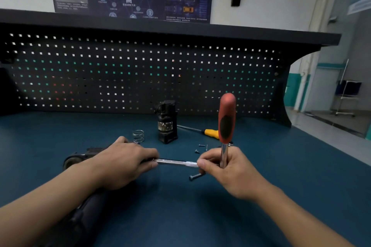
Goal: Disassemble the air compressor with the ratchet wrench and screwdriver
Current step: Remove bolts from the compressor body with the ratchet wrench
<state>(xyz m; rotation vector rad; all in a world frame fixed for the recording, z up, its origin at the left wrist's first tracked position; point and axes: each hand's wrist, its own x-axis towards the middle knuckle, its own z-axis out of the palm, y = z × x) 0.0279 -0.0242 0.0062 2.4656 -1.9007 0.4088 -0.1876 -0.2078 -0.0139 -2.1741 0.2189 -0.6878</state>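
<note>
The black air compressor body (80,158) lies on its side at the left, and my left hand (124,164) grips it from above. A silver extension bar (176,163) runs from under that hand to my right hand (224,168). My right hand holds the ratchet wrench (226,120) near its head, with the red and black handle pointing up. A removed black compressor part (167,124) stands upright behind. The yellow-handled screwdriver (210,132) lies beside it on the right.
A coil spring (138,136) stands near the left hand. Several small screws (201,147) and a long bolt (195,176) lie on the blue bench top (180,216). A black pegboard (140,70) closes the back. The bench edge falls off at the right.
</note>
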